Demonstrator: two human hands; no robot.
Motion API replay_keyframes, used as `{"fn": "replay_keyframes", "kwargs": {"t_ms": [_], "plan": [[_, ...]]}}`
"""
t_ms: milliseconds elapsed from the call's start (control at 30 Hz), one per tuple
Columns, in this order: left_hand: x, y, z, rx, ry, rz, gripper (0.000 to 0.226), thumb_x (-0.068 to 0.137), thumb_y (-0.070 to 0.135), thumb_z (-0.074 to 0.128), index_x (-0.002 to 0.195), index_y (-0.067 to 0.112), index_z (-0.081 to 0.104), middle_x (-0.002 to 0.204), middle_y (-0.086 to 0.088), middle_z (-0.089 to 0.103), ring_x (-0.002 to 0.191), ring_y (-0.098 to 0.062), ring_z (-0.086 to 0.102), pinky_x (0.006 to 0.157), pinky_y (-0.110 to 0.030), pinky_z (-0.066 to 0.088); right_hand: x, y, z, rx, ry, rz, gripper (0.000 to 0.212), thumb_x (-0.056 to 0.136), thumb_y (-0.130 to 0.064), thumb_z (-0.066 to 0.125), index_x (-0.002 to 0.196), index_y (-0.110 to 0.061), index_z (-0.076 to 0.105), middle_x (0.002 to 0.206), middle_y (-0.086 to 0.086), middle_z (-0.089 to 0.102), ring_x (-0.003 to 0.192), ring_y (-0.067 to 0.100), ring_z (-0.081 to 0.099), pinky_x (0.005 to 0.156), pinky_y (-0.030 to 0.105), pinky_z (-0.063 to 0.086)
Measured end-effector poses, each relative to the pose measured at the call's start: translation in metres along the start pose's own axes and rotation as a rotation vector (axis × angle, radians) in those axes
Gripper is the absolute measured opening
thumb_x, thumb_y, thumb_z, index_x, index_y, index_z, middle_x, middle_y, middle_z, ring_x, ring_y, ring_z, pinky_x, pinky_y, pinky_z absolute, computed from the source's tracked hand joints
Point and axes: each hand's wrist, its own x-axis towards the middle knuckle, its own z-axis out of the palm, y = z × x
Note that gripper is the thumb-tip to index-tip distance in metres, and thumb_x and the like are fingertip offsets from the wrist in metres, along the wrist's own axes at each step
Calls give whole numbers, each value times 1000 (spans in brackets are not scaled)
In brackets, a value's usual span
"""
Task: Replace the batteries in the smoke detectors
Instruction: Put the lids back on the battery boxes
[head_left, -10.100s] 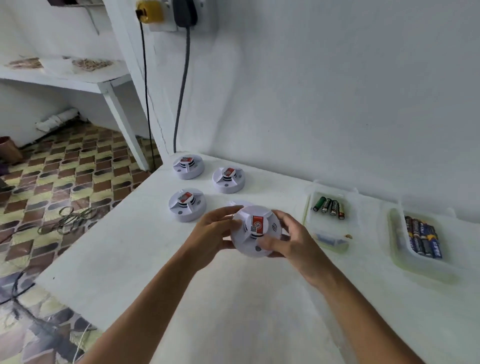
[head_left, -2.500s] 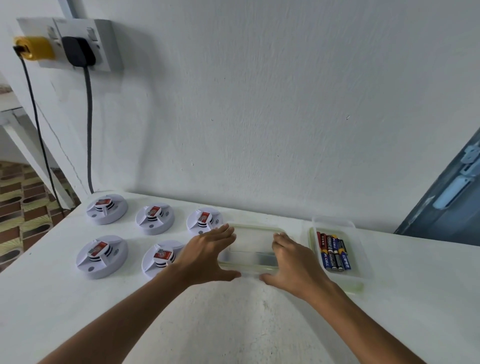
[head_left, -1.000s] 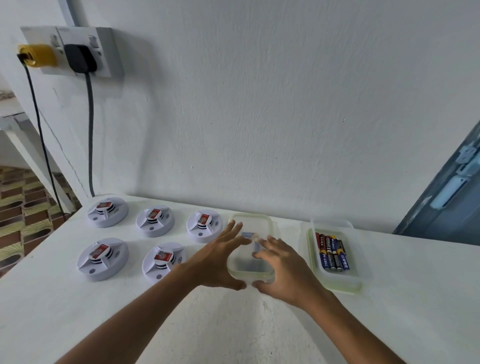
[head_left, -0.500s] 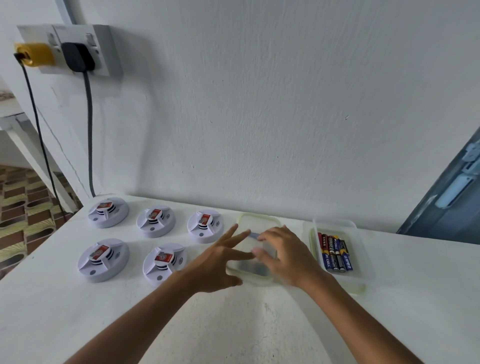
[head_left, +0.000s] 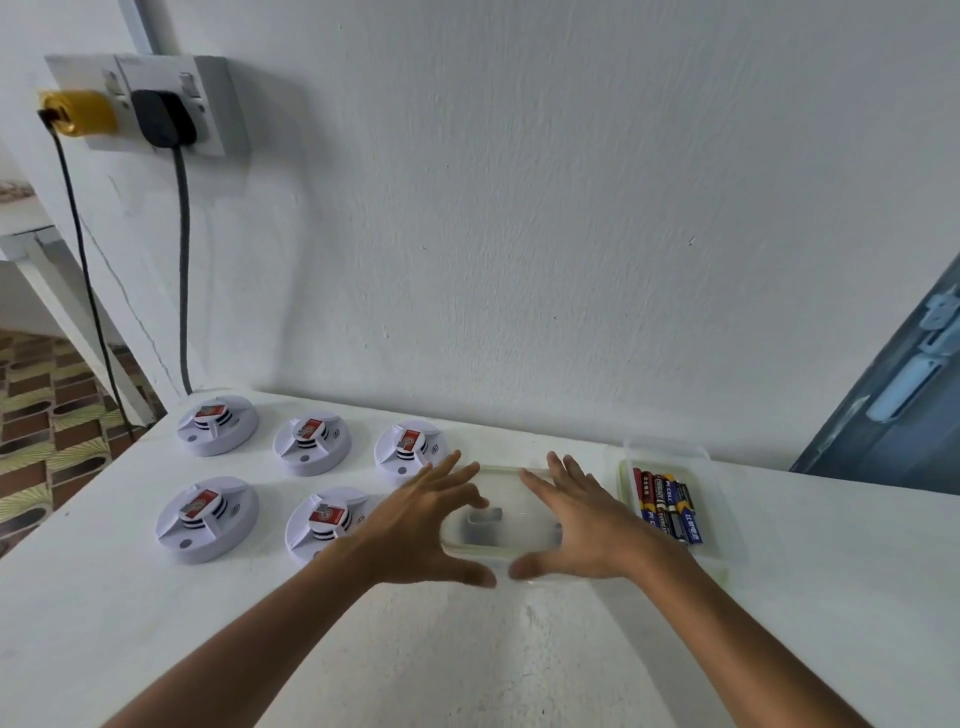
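Both bare forearms reached forward from the lower edge of the view and drew toward each other. The left hand (head_left: 422, 525) lay palm down, its fingers (head_left: 451, 474) spread and nearly straight, the thumb pointing right. The right hand (head_left: 582, 525) mirrored it just beside, fingers straight and fanned, its thumb pointing left, the two thumb tips close but apart.

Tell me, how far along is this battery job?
Looks nearly finished, though that is a guess. Done: five smoke detectors sit closed in two rows on the white table. In hand: the left hand and right hand, fingers spread, flank a clear container; its contents are blurred. Left: perhaps only tidying; batteries lie in the open tray beside it.
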Motion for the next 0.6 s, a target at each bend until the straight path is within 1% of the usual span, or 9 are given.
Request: {"fn": "replay_keyframes", "kwargs": {"t_ms": [67, 100, 200, 267, 333, 400, 433, 533, 600], "plan": [[2, 4, 1, 33, -37, -9, 88, 63, 77, 57, 135, 28, 47, 157, 11, 4, 142, -5, -13, 113, -29, -1, -3, 2, -3, -58, -75, -1, 129, 62, -73, 70, 152, -30, -13, 157, 5, -28, 145, 22, -25, 119, 42, -5], [3, 4, 3, 36, -26, -6, 87, 63, 76, 57, 133, 26, 47, 159, 8, 6, 141, -6, -11, 112, -27, 1, -3, 1, -2, -86, -75, -1, 131, 63, -68, 74, 152, -29, -13, 157, 6, -27, 145, 24, -24, 120, 42, -6], [6, 4, 7, 70, 40, 44, 90, 63, 81, 47, 130, 22, 52, 159, -4, 24, 142, -10, 2, 112, -30, 13, -2, -3, 4, -135, 11, -7, 123, 69, -56, 76, 153, -24, -8, 160, 8, -18, 147, 27, -17, 120, 41, -4], [6, 1, 10, 114, 93, 77, 91, 64, 83, 49, 129, 20, 54, 154, -8, 35, 144, -18, 17, 111, -35, 23, -3, -5, 8, -123, 72, -16, 117, 71, -52, 74, 154, -21, -2, 162, 7, -11, 148, 27, -13, 121, 39, -4], [7, -2, 15, 181, 151, 113, 83, 66, 77, 56, 125, 19, 58, 146, -11, 47, 139, -27, 36, 107, -41, 30, -6, -5, 10, -105, 118, -27, 113, 71, -53, 73, 154, -20, 4, 162, 6, -3, 149, 24, -5, 121, 37, -1], [10, -3, 18, 201, 178, 120, 76, 67, 72, 59, 121, 18, 62, 141, -12, 53, 134, -31, 45, 104, -46, 38, -8, -5, 11, -111, 176, -34, 109, 70, -56, 70, 154, -20, 11, 161, 4, 7, 146, 22, 6, 120, 34, 7], [11, -3, 18, 195, 172, 116, 74, 67, 70, 60, 119, 18, 63, 140, -12, 53, 133, -32, 46, 103, -47, 39, -9, -4, 12, -113, 203, -30, 108, 70, -59, 69, 154, -20, 13, 160, 3, 11, 145, 22, 10, 119, 34, 11], [13, -3, 15, 156, 159, 105, 69, 69, 62, 68, 123, 18, 63, 143, -11, 50, 136, -30, 42, 105, -43, 34, -8, -10, 16, -119, 239, 32, 107, 69, -65, 66, 153, -20, 16, 157, 5, 16, 142, 25, 17, 116, 36, 19], [13, 0, 15, 142, 198, 62, 65, 74, 47, 74, 131, 21, 58, 146, -10, 46, 137, -30, 40, 105, -46, 39, -8, -17, 17, -146, 241, 148, 111, 67, -75, 61, 152, -18, 17, 153, 9, 24, 137, 28, 25, 110, 40, 27]]}}
